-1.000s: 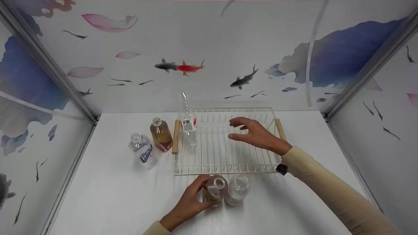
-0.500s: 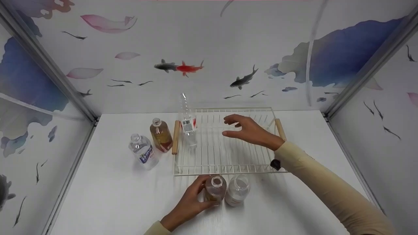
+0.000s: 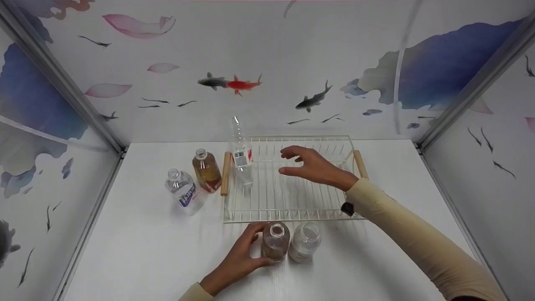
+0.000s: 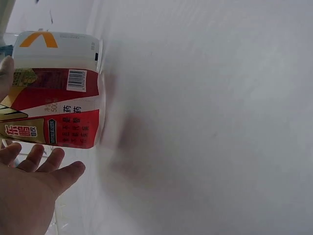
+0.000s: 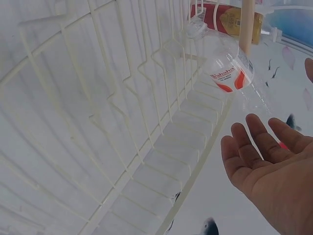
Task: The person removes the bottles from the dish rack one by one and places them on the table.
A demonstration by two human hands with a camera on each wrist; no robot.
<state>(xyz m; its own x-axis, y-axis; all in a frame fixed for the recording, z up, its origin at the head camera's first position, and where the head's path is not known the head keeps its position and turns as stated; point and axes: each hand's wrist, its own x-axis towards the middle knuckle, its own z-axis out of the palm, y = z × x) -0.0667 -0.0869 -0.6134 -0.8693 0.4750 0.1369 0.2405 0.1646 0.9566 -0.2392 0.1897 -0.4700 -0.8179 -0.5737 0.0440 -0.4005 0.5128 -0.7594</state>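
My left hand (image 3: 236,261) is spread around an uncapped brownish bottle (image 3: 276,246) standing upright on the table. The left wrist view shows its red and gold label (image 4: 54,107); the fingers (image 4: 55,159) lie apart from it, and the thumb is at its edge. Just right of that bottle stands a clear bottle (image 3: 304,244). Over the white wire rack (image 3: 284,216) hovers my right hand (image 3: 311,167), holding nothing, its fingers loosely bent. A clear bottle with a red and white label (image 3: 242,159) leans upright at the rack's left end; in the right wrist view this bottle (image 5: 227,73) is beyond my fingertips.
Left of the rack stand an amber bottle (image 3: 207,171) and a clear bottle with a blue label (image 3: 184,192). Wooden handles (image 3: 225,173) flank the rack. Printed walls (image 3: 267,50) enclose the white table (image 3: 138,242) at the back and sides.
The brownish bottle has gone from slightly tilted to upright, and my left hand has loosened and drawn back a little. My right hand has drifted left above the rack.
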